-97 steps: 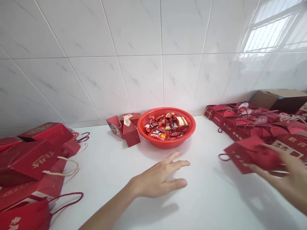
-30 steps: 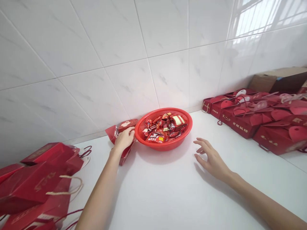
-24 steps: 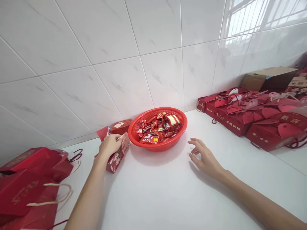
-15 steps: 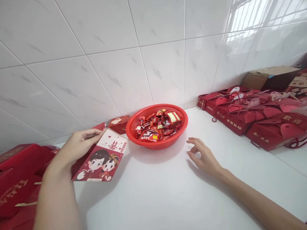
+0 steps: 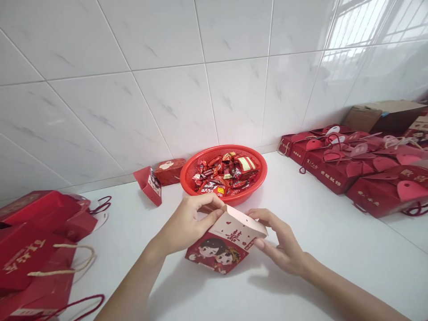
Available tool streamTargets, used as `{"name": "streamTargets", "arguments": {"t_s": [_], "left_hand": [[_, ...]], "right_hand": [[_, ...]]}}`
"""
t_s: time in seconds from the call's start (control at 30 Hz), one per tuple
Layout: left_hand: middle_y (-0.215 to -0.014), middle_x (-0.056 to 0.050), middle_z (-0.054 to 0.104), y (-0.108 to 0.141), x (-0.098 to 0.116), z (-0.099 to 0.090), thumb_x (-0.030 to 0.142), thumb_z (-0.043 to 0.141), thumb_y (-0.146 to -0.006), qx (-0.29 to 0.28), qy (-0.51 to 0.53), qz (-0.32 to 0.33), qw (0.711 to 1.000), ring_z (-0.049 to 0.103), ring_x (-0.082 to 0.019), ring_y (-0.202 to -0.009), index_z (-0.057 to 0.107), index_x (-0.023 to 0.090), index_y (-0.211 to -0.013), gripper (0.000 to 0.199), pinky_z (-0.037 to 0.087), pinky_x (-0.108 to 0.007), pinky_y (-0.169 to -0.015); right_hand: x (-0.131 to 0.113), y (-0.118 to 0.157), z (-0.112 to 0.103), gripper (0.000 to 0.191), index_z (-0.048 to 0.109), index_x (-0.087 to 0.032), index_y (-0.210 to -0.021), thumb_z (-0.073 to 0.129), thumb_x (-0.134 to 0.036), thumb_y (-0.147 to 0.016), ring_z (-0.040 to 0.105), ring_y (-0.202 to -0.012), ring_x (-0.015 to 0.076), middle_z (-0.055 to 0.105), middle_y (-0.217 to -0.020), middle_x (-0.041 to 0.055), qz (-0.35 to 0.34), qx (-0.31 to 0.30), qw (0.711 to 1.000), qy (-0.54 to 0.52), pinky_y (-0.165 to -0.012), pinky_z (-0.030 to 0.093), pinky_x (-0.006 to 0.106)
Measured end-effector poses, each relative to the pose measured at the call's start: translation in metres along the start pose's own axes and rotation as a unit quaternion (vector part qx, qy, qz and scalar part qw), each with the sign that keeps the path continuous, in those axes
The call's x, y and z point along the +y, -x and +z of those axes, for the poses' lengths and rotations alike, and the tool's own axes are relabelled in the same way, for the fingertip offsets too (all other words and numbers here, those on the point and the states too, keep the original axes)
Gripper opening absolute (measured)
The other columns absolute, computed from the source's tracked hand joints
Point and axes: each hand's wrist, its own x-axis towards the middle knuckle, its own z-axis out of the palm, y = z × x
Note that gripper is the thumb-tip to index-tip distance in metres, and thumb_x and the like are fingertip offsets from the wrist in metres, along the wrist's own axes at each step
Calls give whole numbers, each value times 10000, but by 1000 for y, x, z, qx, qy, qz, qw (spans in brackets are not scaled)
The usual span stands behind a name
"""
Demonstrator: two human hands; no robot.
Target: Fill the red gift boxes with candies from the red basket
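Above the white tabletop (image 5: 261,303), just on the near side of the round red plastic basket (image 5: 263,166), a red-and-cream cardboard box (image 5: 227,249) with a printed cartoon couple is held tilted. Its upper left edge is pinched by the left hand (image 5: 187,223); its cream end is clasped between thumb and fingers of the right hand (image 5: 282,243). Long axis is judged near-left to far-right, cream end farthest.

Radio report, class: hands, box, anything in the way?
Left hand gripping box, right hand on opposite edge. Box tilted. Candy basket close behind, seemingly not blocking.
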Motion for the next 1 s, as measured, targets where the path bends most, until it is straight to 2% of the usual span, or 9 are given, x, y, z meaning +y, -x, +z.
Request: {"name": "streamTargets", "arguments": {"t_s": [0.07,0.23,0.4,0.57,0.67,0.77,0.83,0.9,1.0], "left_hand": [[-886,-34,744,-1,-3,-1,414,583,-930,-20,17,1,1000,686,-182,-841,695,188,-860,261,567,-280,-789],[-943,-42,751,-3,-9,-11,329,628,-915,-41,35,46,998,687,-191,-917,737,196,-918,172,543,-294,-862],[-966,-34,744,-4,-16,-17,234,610,-885,-55,-21,55,997,676,-193,-926,728,195,-829,136,534,-285,-839],[-1051,-50,749,-4,-23,-23,125,533,-820,-22,27,38,999,676,-211,-1042,710,193,-1029,283,536,-336,-935],[-1047,-57,751,-2,-24,-25,129,520,-843,-23,49,44,998,681,-201,-1028,709,186,-1036,276,542,-338,-932],[-1053,-54,754,-4,-25,-27,149,526,-869,-24,54,49,997,683,-193,-1022,717,186,-1016,244,540,-322,-929],[-1059,-50,755,-11,-28,-29,171,530,-882,-14,47,44,998,683,-193,-1025,721,189,-1000,225,535,-317,-931],[-1063,-48,757,-25,-34,-31,202,534,-895,-6,30,35,999,687,-195,-1016,724,191,-1004,220,535,-313,-916],[-1060,-41,765,-54,-43,-30,248,556,-895,-35,-27,16,999,701,-199,-987,733,196,-1045,238,531,-302,-890]], "right_hand": [[-5,-2,1,216,602,-216,-1086,459,-361,-1016,664,-910,193,689,-1036,89,27,46,999,-1,-741,575,310],[-21,-13,-3,262,624,-201,-894,424,-298,-1032,619,-721,141,675,-866,48,60,103,992,-34,-600,527,248],[-29,-32,1,338,545,-192,-775,417,-370,-1032,534,-641,118,592,-726,5,86,43,995,-32,-596,453,240],[-30,-48,7,422,476,-186,-689,400,-427,-1026,443,-591,101,494,-642,-25,88,-52,995,-16,-564,382,229],[-26,-67,-5,396,572,-180,-772,410,-444,-1019,535,-676,130,604,-737,10,59,-102,993,0,-631,427,244],[-8,-101,-26,350,626,-181,-881,421,-435,-1007,614,-807,178,687,-878,58,35,-58,996,59,-718,470,280],[13,-126,-37,287,631,-182,-897,426,-358,-995,638,-814,188,701,-892,63,71,-51,988,130,-740,488,295],[36,-149,-41,188,652,-182,-1034,507,-248,-932,662,-881,210,716,-995,79,125,-125,953,246,-805,500,323],[62,-172,-36,545,619,-178,-1291,737,-234,-762,641,-1106,310,652,-1244,158,178,-232,896,334,-922,494,382]]}}
